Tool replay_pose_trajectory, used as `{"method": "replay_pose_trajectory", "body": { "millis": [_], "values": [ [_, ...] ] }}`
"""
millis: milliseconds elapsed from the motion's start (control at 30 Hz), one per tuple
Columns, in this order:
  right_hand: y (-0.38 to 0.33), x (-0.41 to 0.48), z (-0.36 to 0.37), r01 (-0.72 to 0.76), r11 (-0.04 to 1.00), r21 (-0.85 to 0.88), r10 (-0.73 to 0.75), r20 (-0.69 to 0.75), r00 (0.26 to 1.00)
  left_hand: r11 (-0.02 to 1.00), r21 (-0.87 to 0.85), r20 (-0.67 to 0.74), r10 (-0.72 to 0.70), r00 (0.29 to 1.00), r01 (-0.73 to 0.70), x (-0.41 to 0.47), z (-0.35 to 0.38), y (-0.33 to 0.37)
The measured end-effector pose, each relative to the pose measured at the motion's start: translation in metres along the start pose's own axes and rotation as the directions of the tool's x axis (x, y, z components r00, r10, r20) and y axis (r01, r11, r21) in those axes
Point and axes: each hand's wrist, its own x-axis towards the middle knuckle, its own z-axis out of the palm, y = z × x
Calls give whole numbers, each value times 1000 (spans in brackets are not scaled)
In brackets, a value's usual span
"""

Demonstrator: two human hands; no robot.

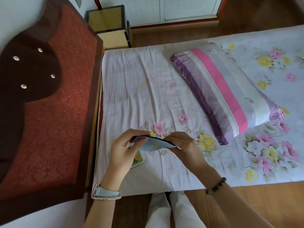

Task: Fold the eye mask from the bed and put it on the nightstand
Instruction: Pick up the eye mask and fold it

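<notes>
Mask (154, 143): held just above the bed (139, 96), near its near edge by the headboard end; bent over, probably mid-fold.
Left hand (125, 148): pinched onto one end, so the halves can be brought together.
Right hand (182, 143): clamped on the other end, steadying it.
Nightstand (108, 22): beyond the far headboard corner, well apart.
Card (138, 158): partly hidden under the left hand.
</notes>
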Motion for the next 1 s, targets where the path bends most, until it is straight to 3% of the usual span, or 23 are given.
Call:
{"method": "replay_pose_trajectory", "body": {
  "millis": [133,200,267,333,400,467,600,767,867,933,1000],
  "values": [
    [-8,7,-11,153,982,-113,-158,-39,987,981,-171,-11,-90,996,87,2,3,-4],
    [-11,10,-16,206,970,-131,-212,-33,977,924,-259,37,-283,959,282,3,5,-9],
    [-14,13,-19,252,957,-146,-258,-20,966,712,-444,190,-518,834,543,1,9,-15],
    [-16,14,-20,288,946,-150,-292,-2,956,465,-564,413,-556,721,682,-6,15,-20],
    [-17,13,-21,309,938,-159,-310,22,951,361,-613,523,-480,704,703,-11,20,-22],
    [-16,11,-21,325,932,-162,-323,38,946,311,-700,510,-412,755,643,-13,24,-24],
    [-10,3,-19,306,940,-148,-309,1,951,418,-740,341,-441,830,526,-11,26,-21],
    [-2,-4,-18,206,976,-67,-209,-43,977,551,-687,267,-417,869,475,-6,27,-15],
    [-5,-9,-17,-16,994,105,19,-32,999,579,-682,205,-434,877,447,-5,28,-14],
    [-9,-11,-16,-221,932,289,228,9,974,586,-684,180,-441,879,434,-5,30,-15],
    [-12,-12,-12,-330,870,367,339,43,940,618,-666,147,-440,886,417,-6,34,-16]
  ]
}}
